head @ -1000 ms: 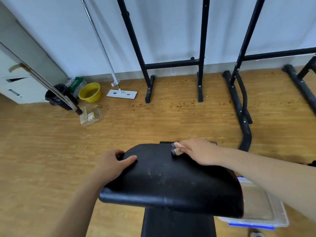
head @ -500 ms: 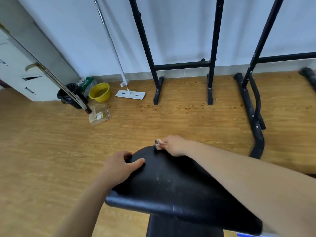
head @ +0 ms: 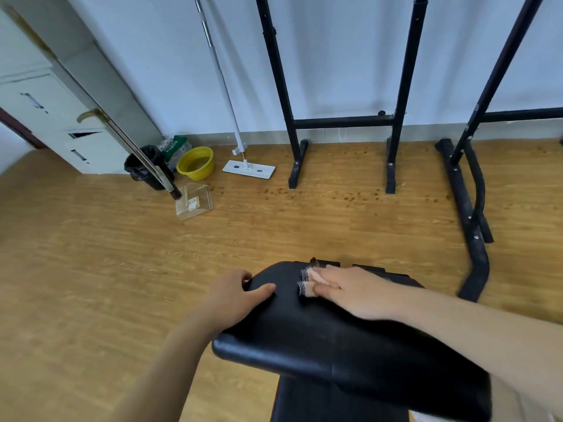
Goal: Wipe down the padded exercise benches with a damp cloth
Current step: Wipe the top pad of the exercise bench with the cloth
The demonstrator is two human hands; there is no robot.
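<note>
A black padded bench (head: 329, 339) fills the lower middle of the head view, its far end pointing toward the wall. My left hand (head: 234, 296) grips the pad's far left corner, thumb on top. My right hand (head: 350, 290) lies flat on the pad's far end, pressing a small whitish mesh cloth (head: 306, 283) under its fingers; only the cloth's frayed left edge shows. The lower section of the bench (head: 320, 403) runs out of the bottom of the frame.
Black rack uprights (head: 297, 123) and a second frame's floor foot (head: 472, 233) stand ahead and to the right. By the wall at left are a flat mop (head: 248, 169), a yellow basin (head: 195, 162), a black bin (head: 146, 169), a clear packet (head: 193, 201) and a white cabinet (head: 61, 117).
My right hand has slid the cloth back to the right along the pad's far end after reaching the left corner. The left hand keeps its grip.
</note>
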